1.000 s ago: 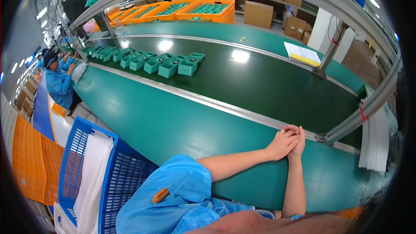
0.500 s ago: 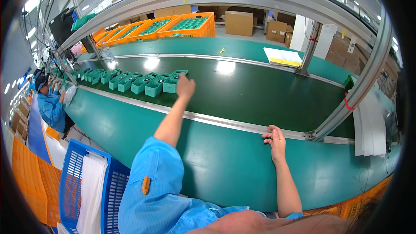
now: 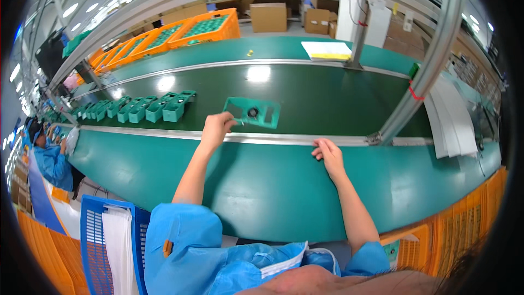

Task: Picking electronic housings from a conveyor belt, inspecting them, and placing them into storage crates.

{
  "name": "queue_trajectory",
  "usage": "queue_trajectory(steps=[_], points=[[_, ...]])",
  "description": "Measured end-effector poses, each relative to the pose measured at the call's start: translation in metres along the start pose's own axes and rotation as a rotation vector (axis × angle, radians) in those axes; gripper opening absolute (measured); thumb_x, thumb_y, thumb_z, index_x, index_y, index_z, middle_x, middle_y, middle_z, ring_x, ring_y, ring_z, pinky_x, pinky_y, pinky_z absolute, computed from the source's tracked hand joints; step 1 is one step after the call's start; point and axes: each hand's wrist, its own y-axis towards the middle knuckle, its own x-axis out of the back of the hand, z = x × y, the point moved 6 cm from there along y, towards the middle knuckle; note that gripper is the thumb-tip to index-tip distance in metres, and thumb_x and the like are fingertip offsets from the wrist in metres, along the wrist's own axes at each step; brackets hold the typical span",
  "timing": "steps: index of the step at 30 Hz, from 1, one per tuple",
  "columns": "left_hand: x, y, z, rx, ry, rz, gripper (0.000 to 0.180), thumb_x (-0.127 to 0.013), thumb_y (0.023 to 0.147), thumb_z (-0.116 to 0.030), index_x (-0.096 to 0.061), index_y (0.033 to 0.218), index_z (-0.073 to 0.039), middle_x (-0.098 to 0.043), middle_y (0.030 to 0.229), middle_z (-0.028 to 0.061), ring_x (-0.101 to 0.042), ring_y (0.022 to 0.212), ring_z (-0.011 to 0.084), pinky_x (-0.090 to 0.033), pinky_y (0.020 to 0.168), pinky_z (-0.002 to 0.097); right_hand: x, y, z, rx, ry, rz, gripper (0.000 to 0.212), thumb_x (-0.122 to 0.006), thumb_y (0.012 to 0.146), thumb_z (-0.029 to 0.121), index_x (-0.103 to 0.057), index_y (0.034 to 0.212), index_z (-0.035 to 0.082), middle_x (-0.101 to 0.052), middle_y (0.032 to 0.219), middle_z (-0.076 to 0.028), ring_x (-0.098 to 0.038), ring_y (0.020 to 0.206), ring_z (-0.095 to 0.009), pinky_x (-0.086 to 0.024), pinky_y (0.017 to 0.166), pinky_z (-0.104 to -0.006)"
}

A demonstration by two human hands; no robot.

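Observation:
My left hand (image 3: 216, 128) pinches the near-left end of a green plastic housing (image 3: 264, 113), holding it tilted above the dark green conveyor belt (image 3: 305, 95). A round black part sits in the middle of the housing, beside openings in it. To the left, a row of similar green housings (image 3: 173, 110) stands on the belt. Near the belt's metal edge rail (image 3: 284, 138), my right hand (image 3: 328, 156) hovers with loosely bent fingers and nothing in it.
Orange crates (image 3: 210, 30) full of green parts stand beyond the belt. White papers (image 3: 327, 50) lie on the far ledge. A metal post (image 3: 423, 65) rises at right, by hanging sheets (image 3: 450, 117). A blue basket (image 3: 94, 240) sits lower left. A co-worker (image 3: 52, 158) works far left.
My left hand has taken the nearest housing from the row's right end and brought it right and toward me. My right hand stays by the rail, and the view has shifted.

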Motion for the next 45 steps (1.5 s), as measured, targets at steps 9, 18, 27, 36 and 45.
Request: queue_trajectory(steps=[9,18,27,36,45], points=[[-0.016,-0.099,-0.11,-0.434,0.052,0.207,0.021,-0.072,0.076,-0.008,-0.068,0.097,-0.007,-0.066,0.078,0.0102,-0.066,0.07,0.0237,-0.051,0.061,0.0337,-0.042,-0.079,0.064,-0.337,-0.151,0.545,0.038,-0.052,0.097,0.03,-0.06,0.122,0.004,-0.066,0.079,-0.002,-0.049,0.052,-0.005,-0.038,0.048,-0.0177],[-0.091,-0.145,-0.095,0.391,-1.232,0.306,0.069,-0.052,0.095,-0.006,-0.012,0.15,-0.011,-0.049,0.133,0.0148,-0.056,0.113,0.0228,-0.049,0.091,0.0386,-0.039,-0.141,0.037,-0.067,-0.012,0.045,0.037,-0.052,0.097,0.016,-0.053,0.132,0.003,-0.067,0.08,-0.005,-0.058,0.059,-0.006,-0.046,0.05,-0.0196],[-0.106,-0.156,-0.095,0.474,-1.443,0.437,0.067,-0.046,0.091,0.0,-0.015,0.151,-0.007,-0.056,0.128,0.0088,-0.053,0.114,0.0157,-0.043,0.093,0.0328,-0.053,-0.158,0.041,0.162,-0.306,-0.089,0.035,-0.057,0.092,0.006,-0.055,0.126,0.0,-0.07,0.083,-0.009,-0.064,0.06,-0.01,-0.051,0.051,-0.0229],[-0.108,-0.156,-0.088,0.459,-1.296,0.412,0.056,-0.047,0.093,-0.002,-0.031,0.146,-0.009,-0.057,0.12,-0.0018,-0.046,0.085,0.0013,-0.038,0.07,0.0194,-0.056,-0.162,0.042,0.368,-0.512,-0.034,0.039,-0.061,0.088,0.002,-0.053,0.125,-0.003,-0.069,0.075,-0.009,-0.065,0.057,-0.011,-0.049,0.048,-0.023],[-0.108,-0.157,-0.084,0.427,-1.241,0.426,0.049,-0.045,0.093,-0.003,-0.038,0.141,-0.007,-0.059,0.108,-0.0038,-0.044,0.079,0.0013,-0.037,0.069,0.0193,-0.055,-0.165,0.042,0.419,-0.566,-0.045,0.041,-0.068,0.083,0.007,-0.057,0.121,-0.003,-0.064,0.072,-0.013,-0.062,0.058,-0.025,-0.048,0.054,-0.0339]])
